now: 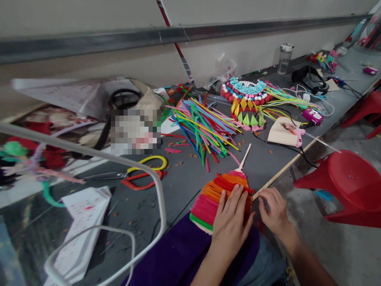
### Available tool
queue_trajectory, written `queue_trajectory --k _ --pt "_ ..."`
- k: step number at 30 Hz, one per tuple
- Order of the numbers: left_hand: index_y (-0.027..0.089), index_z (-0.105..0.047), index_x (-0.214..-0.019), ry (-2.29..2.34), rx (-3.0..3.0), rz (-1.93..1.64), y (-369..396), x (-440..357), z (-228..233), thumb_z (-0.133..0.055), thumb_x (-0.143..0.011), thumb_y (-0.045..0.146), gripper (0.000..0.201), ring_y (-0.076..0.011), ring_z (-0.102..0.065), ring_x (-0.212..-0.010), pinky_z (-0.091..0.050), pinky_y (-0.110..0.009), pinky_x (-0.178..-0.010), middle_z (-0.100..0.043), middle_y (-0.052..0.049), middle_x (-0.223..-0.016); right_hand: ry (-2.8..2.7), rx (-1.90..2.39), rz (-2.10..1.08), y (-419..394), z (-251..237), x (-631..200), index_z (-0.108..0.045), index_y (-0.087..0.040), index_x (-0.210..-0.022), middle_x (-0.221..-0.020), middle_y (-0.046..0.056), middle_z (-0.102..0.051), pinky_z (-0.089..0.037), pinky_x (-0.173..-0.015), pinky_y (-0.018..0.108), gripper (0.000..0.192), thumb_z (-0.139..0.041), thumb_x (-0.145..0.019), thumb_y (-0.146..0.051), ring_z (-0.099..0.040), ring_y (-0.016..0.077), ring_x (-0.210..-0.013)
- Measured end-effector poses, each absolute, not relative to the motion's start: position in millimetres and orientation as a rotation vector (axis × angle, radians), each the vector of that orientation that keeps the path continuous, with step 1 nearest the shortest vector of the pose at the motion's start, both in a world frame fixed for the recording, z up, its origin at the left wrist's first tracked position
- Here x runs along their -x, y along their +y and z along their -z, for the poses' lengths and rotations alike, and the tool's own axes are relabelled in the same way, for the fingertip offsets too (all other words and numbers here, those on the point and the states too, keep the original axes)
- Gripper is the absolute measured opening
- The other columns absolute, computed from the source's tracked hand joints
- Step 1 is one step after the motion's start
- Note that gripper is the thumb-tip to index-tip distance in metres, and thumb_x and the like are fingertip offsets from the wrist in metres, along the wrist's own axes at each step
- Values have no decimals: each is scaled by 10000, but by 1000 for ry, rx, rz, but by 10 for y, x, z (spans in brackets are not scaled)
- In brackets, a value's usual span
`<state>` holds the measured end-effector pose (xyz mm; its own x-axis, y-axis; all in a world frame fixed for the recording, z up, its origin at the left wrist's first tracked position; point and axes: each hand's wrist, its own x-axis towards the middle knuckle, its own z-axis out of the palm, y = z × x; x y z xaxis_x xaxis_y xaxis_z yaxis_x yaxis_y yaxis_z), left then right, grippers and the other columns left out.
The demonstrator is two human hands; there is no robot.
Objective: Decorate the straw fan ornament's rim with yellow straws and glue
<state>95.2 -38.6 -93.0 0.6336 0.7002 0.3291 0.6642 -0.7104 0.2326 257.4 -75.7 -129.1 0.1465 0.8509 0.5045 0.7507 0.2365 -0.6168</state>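
My left hand [230,218] lay flat on a striped chenille-stem piece [204,206], fingers extended and close together, pressing without wrapping round it; the piece, pink, orange and red with a green band near its lower edge and a thin cream stem at the top, lay at the table's near edge, partly over the purple cloth [169,250] on my lap. My right hand [275,210] was just beside its right edge, fingers curled, near the end of a wooden strip [285,168]; I could not tell whether it gripped anything. Beyond the piece a heap of loose chenille stems [205,127] covered the grey table [178,202]; scissors [126,174] with yellow and orange handles lay to the left; a pink glue gun [299,137] sat farther right, above a red stool [354,178].
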Motion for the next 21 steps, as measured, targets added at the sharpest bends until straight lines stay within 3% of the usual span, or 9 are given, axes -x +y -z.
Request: queue_trajectory --k 6,21 --pt "128 -560 -1235 1182 -2753 -618 -386 -982 902 -525 -872 294 401 -296 -456 -1298 -273 -492 -1127 -547 -164 -1355 -1619 1639 -118 -702 1302 -2560 -649 -206 -939 -831 60 -606 -494 -707 304 186 -477 -909 -141 -583 186 -792" --pt "129 -584 -1213 1192 -2727 -592 -372 -995 871 -528 -867 302 391 -303 -461 -1290 -263 -502 -1125 -563 -168 -1336 -1598 1631 -106 -650 1266 -2601 -662 -214 -921 -824 53 -606 -481 -716 290 177 -492 -908 -167 -579 180 -789"
